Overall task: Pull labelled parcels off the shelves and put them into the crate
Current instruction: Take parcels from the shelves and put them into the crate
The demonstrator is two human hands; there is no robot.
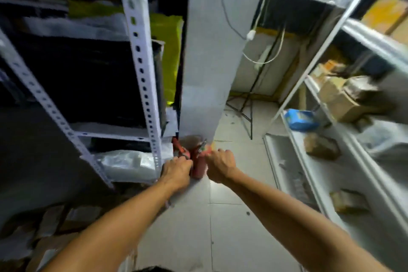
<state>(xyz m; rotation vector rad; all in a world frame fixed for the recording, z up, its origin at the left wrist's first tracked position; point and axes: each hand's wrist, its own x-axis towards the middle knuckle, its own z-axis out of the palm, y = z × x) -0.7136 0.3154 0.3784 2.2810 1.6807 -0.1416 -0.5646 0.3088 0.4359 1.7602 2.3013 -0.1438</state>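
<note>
Both arms are reaching forward and down; the left hand (176, 169) and right hand (220, 166) are showing curled fingers, close together, on either side of red fire extinguishers (197, 161) at the foot of a white pillar (205, 73), though blur makes it impossible to tell what, if anything, either is gripping. Just left of the left hand, a clear-wrapped parcel (125, 163) is lying on the low left shelf (141, 73). Brown parcels (321, 147) are sitting on the shelving (326, 194) well right of the right hand.

No legible text (all too blurred).
</note>
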